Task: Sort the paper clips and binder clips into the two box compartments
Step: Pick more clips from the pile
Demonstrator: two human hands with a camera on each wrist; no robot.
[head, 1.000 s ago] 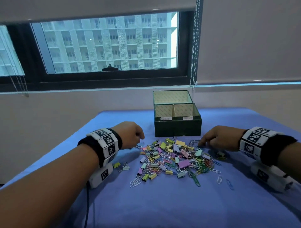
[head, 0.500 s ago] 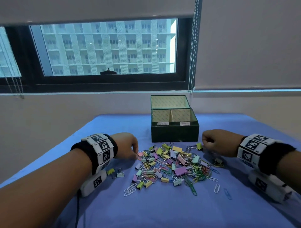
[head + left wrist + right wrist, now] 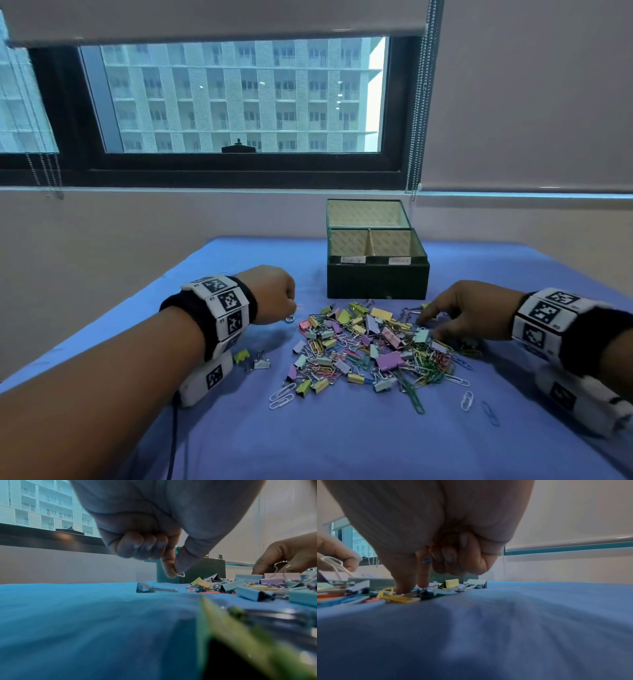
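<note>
A heap of pastel binder clips and coloured paper clips [image 3: 370, 346] lies on the blue cloth in front of a dark green box [image 3: 376, 281]. The box stands with its lid up and has two labelled compartments. At the heap's left edge, my left hand [image 3: 294, 308] pinches a small paper clip [image 3: 181, 574] between thumb and index, just above the cloth. Its other fingers are curled. My right hand [image 3: 424, 320] has its thumb and index tips down on the heap's far right part [image 3: 412, 588]. Its curled fingers hold a blue paper clip [image 3: 426, 559].
Two stray binder clips [image 3: 251, 358] lie by my left wrist. Loose paper clips lie at the heap's near left [image 3: 282, 395] and near right [image 3: 466, 400]. The blue cloth [image 3: 342, 442] reaches towards me. A wall and a window stand behind the box.
My right hand has come down from a raised fist onto the heap's far right part. My left hand has lifted a little off the heap's edge with a clip pinched.
</note>
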